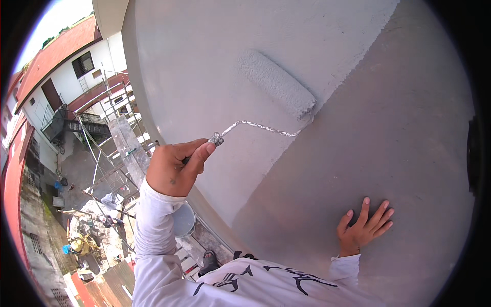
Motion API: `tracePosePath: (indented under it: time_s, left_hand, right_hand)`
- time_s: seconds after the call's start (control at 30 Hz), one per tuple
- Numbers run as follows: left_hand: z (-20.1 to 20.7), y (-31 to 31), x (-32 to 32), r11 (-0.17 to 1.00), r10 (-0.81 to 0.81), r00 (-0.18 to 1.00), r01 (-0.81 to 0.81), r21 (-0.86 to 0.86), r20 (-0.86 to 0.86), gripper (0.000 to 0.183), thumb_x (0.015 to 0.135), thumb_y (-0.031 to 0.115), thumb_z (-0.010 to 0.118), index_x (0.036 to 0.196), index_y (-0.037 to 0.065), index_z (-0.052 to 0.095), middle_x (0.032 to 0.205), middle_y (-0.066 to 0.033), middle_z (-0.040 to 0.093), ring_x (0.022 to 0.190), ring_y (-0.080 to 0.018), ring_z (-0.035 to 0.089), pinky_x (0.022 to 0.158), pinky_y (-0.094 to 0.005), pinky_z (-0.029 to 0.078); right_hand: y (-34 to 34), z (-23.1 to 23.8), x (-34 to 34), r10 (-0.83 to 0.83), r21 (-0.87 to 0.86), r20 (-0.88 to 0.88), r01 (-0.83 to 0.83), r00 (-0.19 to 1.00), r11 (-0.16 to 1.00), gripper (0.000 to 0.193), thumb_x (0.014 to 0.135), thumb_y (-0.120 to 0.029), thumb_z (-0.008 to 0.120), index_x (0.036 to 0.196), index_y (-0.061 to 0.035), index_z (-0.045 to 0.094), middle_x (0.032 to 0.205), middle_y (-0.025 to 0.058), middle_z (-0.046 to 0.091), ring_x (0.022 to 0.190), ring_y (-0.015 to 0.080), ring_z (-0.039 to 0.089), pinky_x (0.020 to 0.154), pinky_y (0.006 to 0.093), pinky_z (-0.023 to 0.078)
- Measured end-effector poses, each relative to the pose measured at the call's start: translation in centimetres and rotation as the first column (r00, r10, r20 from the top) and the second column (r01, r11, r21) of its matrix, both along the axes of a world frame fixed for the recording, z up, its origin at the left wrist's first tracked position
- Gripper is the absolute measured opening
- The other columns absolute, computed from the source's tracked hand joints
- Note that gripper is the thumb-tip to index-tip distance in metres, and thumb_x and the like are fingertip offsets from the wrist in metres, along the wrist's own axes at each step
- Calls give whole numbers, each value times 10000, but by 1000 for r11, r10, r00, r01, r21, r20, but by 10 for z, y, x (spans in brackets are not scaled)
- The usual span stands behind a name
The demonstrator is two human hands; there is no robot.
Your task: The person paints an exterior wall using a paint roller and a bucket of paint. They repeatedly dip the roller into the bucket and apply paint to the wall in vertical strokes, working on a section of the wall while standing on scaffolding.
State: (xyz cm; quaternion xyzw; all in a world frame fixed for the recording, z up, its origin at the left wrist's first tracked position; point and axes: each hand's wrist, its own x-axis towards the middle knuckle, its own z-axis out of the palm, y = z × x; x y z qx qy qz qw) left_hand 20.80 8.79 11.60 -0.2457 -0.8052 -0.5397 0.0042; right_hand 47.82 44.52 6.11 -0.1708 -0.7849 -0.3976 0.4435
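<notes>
A paint roller (279, 84) with a fuzzy sleeve coated in light grey rests against the wall. Its bent wire frame runs down to a handle, and my left hand (176, 166) is closed around that handle. Most of the grip is hidden by the fingers. My right hand (363, 227) lies with its fingers spread on the darker, bare part of the wall (368, 148). Around the roller the wall carries a light grey painted area (194, 61), whose slanting edge passes by the roller's lower end.
Below my left arm, a bucket (184, 220) stands on the scaffold planks (197, 248), near a sandalled foot (208, 263). Metal scaffolding (110, 97) rises at the left. Far below lies a yard with rubble (94, 220), beside a white building with a red roof (61, 43).
</notes>
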Motion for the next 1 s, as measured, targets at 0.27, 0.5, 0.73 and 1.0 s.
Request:
tracePosePath:
  time_s: [0.27,0.5,0.73,1.0]
  left_hand:
    - [13,32,-35,976,1,998,13,218,-65,346,1057,335,646,1059,18,784,642,19,571,539,-38,436,501,-240,343]
    - [-106,-3,-51,997,41,999,-40,67,-17,368,1055,356,643,1126,17,767,607,-14,557,583,-71,494,545,-281,424]
    - [-160,-5,-34,998,51,994,-54,-34,-101,271,1052,265,645,1094,17,748,591,-74,587,516,-136,519,544,-305,455]
    - [-14,47,-42,970,35,968,26,241,-249,399,1090,360,564,1034,7,742,577,-24,542,516,-104,495,537,-288,443]
  right_hand:
    - [2,-2,1,12,-12,-28,-12,1000,1000,478,1026,-349,495,1457,-166,590,1616,261,400,1545,472,280,1265,593,92]
    - [-2,1,1,0,-6,-32,0,999,1000,480,1028,-346,485,1464,-166,577,1618,260,397,1543,472,285,1264,593,100]
    - [2,-7,3,-32,-6,-1,32,999,999,482,1022,-349,477,1455,-161,574,1639,254,358,1549,474,268,1250,632,114]
    - [3,4,13,-43,-5,-19,43,999,999,497,996,-338,491,1467,-195,563,1658,217,343,1561,463,245,1245,660,124]
